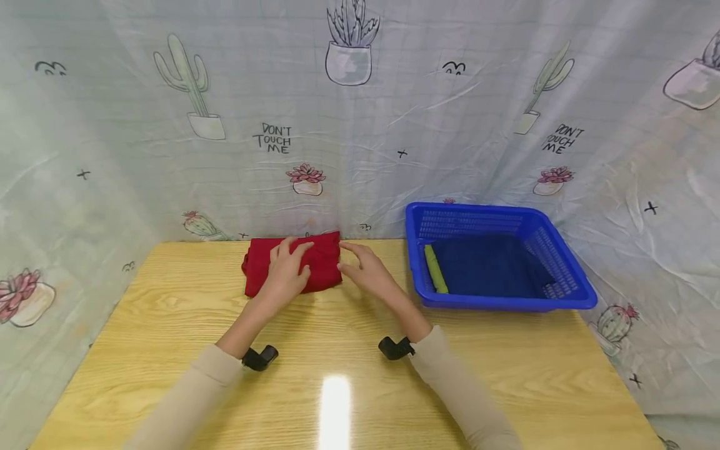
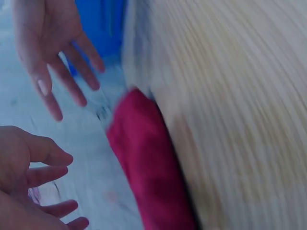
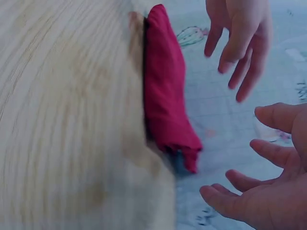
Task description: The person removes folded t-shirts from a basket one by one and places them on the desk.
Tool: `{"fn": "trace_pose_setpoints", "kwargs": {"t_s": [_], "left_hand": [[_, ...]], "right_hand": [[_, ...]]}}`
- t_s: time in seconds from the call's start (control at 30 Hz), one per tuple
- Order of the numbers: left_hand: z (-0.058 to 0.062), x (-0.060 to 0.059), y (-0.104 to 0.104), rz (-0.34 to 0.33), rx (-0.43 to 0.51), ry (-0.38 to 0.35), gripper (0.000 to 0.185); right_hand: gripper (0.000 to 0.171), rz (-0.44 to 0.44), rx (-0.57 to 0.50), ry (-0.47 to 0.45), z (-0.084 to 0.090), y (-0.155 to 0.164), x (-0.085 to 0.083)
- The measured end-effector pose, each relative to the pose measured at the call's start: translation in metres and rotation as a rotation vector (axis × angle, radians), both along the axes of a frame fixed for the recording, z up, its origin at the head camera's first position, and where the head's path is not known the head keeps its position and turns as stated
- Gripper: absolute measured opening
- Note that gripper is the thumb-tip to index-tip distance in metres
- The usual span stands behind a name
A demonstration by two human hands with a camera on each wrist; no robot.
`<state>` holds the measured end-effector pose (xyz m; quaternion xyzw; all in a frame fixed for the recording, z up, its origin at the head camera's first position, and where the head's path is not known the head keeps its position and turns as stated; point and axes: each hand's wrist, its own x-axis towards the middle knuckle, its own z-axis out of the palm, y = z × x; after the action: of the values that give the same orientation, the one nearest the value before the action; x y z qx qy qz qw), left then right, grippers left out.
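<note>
A folded red cloth (image 1: 322,264) lies at the back of the wooden table (image 1: 337,350), close to the curtain. My left hand (image 1: 287,265) is spread over the cloth's middle with relaxed fingers. My right hand (image 1: 365,269) hovers open just off the cloth's right edge. In the left wrist view the red cloth (image 2: 148,163) lies apart from both my left hand (image 2: 29,182) and my right hand (image 2: 48,48). The right wrist view shows the same red cloth (image 3: 165,91) with a gap between it and my right hand (image 3: 268,182) and left hand (image 3: 240,33). Neither hand holds anything.
A blue plastic basket (image 1: 506,304) stands at the back right of the table, holding a dark blue cloth (image 1: 489,269) and a yellow-green rolled item (image 1: 435,269). A cactus-print curtain (image 1: 360,125) closes off the back and sides. Bare tabletop lies in front.
</note>
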<state>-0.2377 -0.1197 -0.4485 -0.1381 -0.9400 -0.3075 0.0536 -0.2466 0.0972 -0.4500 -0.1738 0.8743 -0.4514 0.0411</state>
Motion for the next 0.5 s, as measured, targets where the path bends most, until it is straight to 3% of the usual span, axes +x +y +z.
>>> {"fn": "trace_pose_setpoints", "kwargs": {"t_s": [0.3, 0.5], "left_hand": [[0.021, 0.012, 0.041, -0.104, 0.066, 0.042, 0.047], [0.031, 0.015, 0.059, -0.156, 0.089, 0.106, 0.046]], "right_hand": [[0.057, 0.051, 0.081, 0.006, 0.032, 0.042, 0.023], [0.059, 0.058, 0.178, 0.11, 0.045, 0.078, 0.038]]}}
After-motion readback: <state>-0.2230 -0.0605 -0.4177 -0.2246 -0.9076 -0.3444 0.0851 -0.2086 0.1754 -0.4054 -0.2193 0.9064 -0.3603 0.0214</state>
